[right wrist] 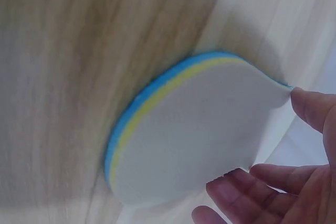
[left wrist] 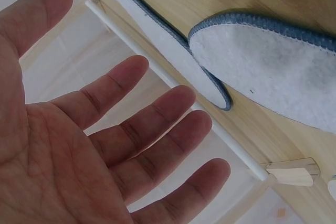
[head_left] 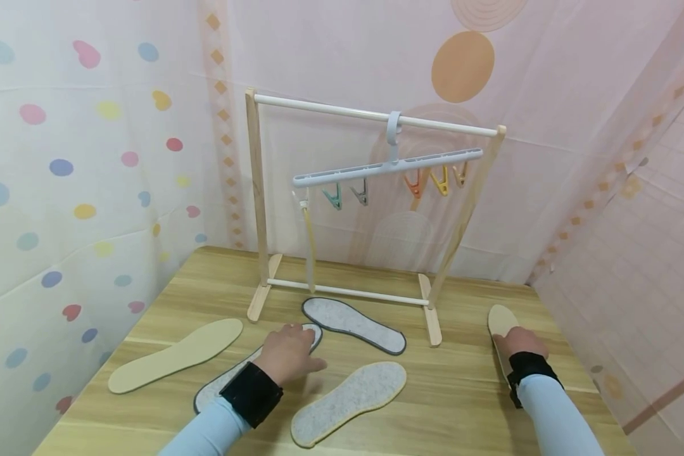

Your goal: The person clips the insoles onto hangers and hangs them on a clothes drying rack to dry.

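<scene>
Cream insole [head_left: 500, 320] under right hand [head_left: 520, 342]

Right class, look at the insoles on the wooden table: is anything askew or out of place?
Yes: the cream foam insole at the table's right edge is lifted by the right hand, curving up. The white clip hanger also hangs tilted on the rack.
</scene>
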A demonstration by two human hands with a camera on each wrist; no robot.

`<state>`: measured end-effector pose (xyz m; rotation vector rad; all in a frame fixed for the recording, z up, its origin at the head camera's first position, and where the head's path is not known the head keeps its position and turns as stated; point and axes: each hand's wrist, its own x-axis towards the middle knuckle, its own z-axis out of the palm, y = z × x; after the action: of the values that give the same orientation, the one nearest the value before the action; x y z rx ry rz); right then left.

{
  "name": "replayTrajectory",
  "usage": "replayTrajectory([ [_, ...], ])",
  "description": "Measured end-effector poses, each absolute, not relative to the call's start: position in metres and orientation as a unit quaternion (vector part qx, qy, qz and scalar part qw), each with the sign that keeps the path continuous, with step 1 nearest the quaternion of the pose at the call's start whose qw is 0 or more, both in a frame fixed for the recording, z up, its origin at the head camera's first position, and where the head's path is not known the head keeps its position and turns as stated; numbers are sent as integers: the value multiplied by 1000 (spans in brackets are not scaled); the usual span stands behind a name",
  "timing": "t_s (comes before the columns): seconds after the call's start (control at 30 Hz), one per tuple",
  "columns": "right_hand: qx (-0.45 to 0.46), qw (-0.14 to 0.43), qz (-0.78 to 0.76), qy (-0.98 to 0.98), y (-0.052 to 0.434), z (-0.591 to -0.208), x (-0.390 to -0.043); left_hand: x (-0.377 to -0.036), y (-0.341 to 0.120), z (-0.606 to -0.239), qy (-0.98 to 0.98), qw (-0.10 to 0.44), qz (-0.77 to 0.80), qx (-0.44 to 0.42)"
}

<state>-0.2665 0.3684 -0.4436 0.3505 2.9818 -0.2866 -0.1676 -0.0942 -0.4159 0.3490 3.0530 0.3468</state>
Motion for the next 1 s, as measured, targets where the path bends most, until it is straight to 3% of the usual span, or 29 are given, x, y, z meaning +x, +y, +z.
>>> replayTrajectory([
  [1.0,118,85,-118,982,373,-443,-277,-163,-91,-412,987,24,103,119],
])
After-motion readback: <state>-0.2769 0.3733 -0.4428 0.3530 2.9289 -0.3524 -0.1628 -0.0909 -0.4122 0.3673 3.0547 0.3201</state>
